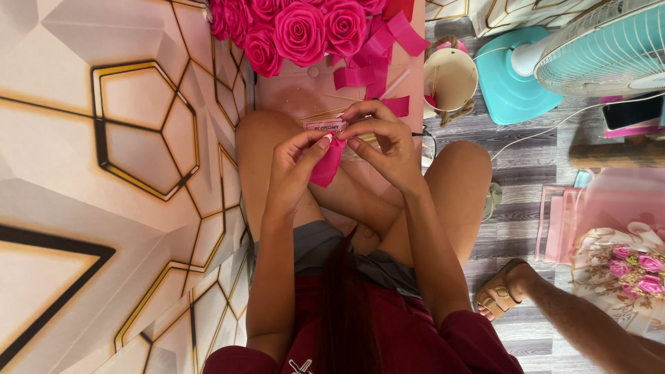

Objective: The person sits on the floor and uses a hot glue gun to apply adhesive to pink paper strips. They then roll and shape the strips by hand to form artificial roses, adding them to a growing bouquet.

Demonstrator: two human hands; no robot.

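The pink ribbon piece [327, 165] is held above the person's crossed legs, just short of the pink board [305, 93] that serves here as the reference point. Its upper end is pinched at the fingertips; the rest hangs down in a folded strip toward the lap.

Left hand [296, 166]: forearm rising from the lower frame, wrist bent slightly inward, thumb and forefinger closed together on the ribbon's upper edge. The remaining fingers curl behind the strip.

Right hand [381, 138]: forearm coming in from the right knee side, wrist arched, fingers bunched over the top of the ribbon — fingertips pressed shut on the same upper edge, meeting the left hand's tips. Both grips are clamped on the ribbon; no gap between the two hands at that point.

On the board itself, at its far end, lies a cluster of finished pink ribbon roses [291, 28]. Loose cut ribbon strips [377, 59] lie on the board's right half, and a small pink label [325, 126] sits on its near edge, just behind the hands.

Just right of the board stands a small cream bucket [450, 79] with a rope handle. Further right of the board — a teal fan [554, 62] on the grey plank floor. Well right of the board and nearer the viewer, a wrapped bouquet [623, 266] of small pink flowers rests beside pink sheets.

Another person's sandalled foot [500, 294] and leg enter from the lower right, well apart from the board and from both hands.
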